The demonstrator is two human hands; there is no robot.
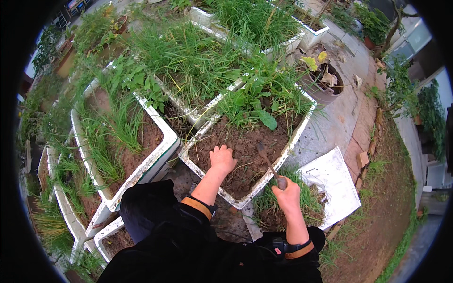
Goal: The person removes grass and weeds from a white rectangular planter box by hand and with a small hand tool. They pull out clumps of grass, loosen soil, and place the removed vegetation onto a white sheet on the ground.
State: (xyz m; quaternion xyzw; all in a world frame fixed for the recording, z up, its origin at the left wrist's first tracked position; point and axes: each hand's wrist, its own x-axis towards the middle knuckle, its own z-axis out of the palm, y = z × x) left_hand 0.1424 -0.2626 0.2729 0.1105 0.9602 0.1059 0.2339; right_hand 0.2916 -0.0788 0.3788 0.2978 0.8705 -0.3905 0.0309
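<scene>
My right hand (288,194) grips the handle of a small digging tool (271,168), perhaps a narrow hand trowel. Its thin metal shaft crosses the right rim of a white foam planter box (297,136), and the dark, soil-coated blade rests at the loosened soil. Palm down, my left hand (222,159) lies on the brown soil (244,169) in the near half of this box, fingers bent. What is under its palm is hidden. Grass and a leafy green plant (265,118) grow in the far half, beyond both hands.
Another white foam box (155,155) with grassy shoots stands at left. Pulled grass clumps (283,205) lie right of the box, beside a white foam sheet (334,184). Farther off at right is a round pot (336,93) with dry leaves. More grassy boxes (288,47) stand behind.
</scene>
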